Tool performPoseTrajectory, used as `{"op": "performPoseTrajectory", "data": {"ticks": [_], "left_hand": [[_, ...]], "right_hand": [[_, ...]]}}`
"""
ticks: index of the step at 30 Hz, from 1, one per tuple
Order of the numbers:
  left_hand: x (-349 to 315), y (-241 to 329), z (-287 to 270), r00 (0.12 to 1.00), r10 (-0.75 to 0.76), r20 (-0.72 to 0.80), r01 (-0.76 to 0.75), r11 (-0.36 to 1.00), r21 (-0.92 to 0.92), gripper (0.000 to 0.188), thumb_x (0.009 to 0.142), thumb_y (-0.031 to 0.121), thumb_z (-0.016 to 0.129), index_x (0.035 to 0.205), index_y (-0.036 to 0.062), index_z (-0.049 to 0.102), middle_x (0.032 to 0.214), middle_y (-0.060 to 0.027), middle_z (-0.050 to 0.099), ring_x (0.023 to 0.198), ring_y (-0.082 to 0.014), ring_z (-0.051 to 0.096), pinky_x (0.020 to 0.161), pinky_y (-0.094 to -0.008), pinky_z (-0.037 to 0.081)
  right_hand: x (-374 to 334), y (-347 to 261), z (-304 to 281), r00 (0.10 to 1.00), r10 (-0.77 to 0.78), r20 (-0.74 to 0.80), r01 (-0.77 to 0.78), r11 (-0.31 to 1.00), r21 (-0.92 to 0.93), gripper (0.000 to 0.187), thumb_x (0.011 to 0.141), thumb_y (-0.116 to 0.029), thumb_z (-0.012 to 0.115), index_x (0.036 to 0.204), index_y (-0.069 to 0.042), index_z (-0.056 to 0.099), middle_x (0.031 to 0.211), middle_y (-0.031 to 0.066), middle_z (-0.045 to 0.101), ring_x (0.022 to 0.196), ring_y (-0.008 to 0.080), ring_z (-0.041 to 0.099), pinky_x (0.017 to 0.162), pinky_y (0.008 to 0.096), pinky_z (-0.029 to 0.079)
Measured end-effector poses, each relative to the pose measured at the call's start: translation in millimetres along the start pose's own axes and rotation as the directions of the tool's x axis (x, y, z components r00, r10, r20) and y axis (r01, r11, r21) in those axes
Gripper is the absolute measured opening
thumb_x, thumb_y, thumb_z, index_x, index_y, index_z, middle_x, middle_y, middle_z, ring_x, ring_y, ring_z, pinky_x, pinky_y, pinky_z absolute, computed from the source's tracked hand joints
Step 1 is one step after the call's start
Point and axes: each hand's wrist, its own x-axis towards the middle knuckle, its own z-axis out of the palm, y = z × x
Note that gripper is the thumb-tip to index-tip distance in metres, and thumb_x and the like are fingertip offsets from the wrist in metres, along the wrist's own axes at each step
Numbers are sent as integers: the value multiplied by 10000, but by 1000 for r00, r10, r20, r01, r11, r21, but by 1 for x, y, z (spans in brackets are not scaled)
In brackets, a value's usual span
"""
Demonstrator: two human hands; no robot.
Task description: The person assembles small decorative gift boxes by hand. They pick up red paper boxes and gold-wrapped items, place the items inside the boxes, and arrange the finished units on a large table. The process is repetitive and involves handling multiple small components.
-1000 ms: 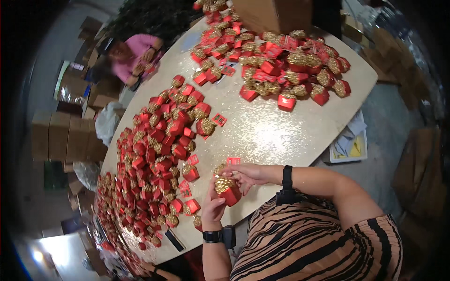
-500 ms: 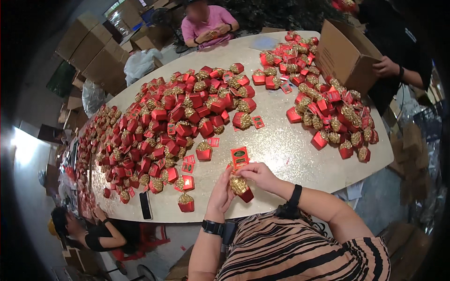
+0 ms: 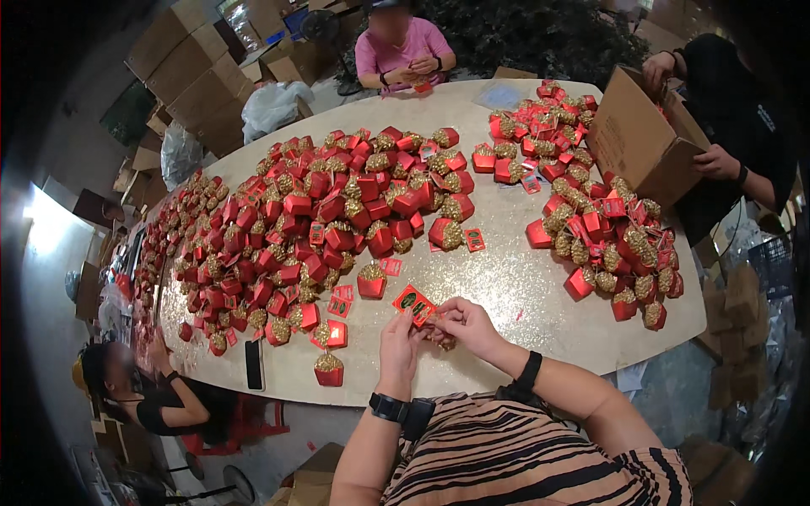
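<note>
In front of me, at the table's near edge, my left hand (image 3: 399, 347) holds a red printed tag (image 3: 414, 304) with dark oval and rectangular patches, its fingers closed at the lower edge. My right hand (image 3: 472, 327) pinches beside the tag's right corner; what lies between its fingertips is too small to make out. Beneath both hands a gold, glittery part of an ornament (image 3: 445, 343) shows, mostly hidden by the fingers. Just left of my hands lie a single red-and-gold ornament (image 3: 329, 369) and another ornament (image 3: 371, 282) with its tag.
A large heap of red-and-gold ornaments (image 3: 295, 219) covers the table's left half; a smaller pile (image 3: 616, 244) lies right. A phone (image 3: 254, 365) rests at the near edge. One person holds a cardboard box (image 3: 637, 139) at the right; others sit across and at the left.
The tag has tilted and dropped toward my hands, and the ornament has gone mostly out of sight beneath them. The person at the right now has a hand in the box.
</note>
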Motion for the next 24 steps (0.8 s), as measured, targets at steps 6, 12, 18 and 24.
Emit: {"op": "performPoseTrajectory", "data": {"ticks": [6,12,18,24], "left_hand": [[16,0,19,1000,11,27,-9,997,-71,202,939,176,465,914,0,559,820,-82,605,677,-131,557,625,-256,460],[17,6,29,999,-35,-42,34,999,-25,203,927,158,472,846,2,572,724,-55,589,589,-102,510,556,-238,416],[20,4,19,994,-63,-87,68,996,60,158,878,127,494,823,1,571,775,-73,611,672,-122,595,600,-237,489],[21,6,13,994,-107,-16,108,992,69,112,846,98,508,804,16,571,715,-54,588,605,-109,552,556,-226,453]], "right_hand": [[18,8,-24,983,-181,18,178,936,-304,78,857,-66,568,902,-3,556,783,55,617,666,103,589,555,215,475],[25,-5,-28,999,-30,-16,31,1000,4,92,858,-61,543,924,-38,482,765,50,594,642,89,568,501,190,445],[27,-21,-26,992,-99,72,96,994,50,163,809,-16,557,955,-39,489,768,23,564,674,79,551,586,205,444],[28,-22,-28,954,-203,222,280,867,-413,221,722,1,597,937,-42,631,743,-4,533,687,78,513,635,236,421]]}}
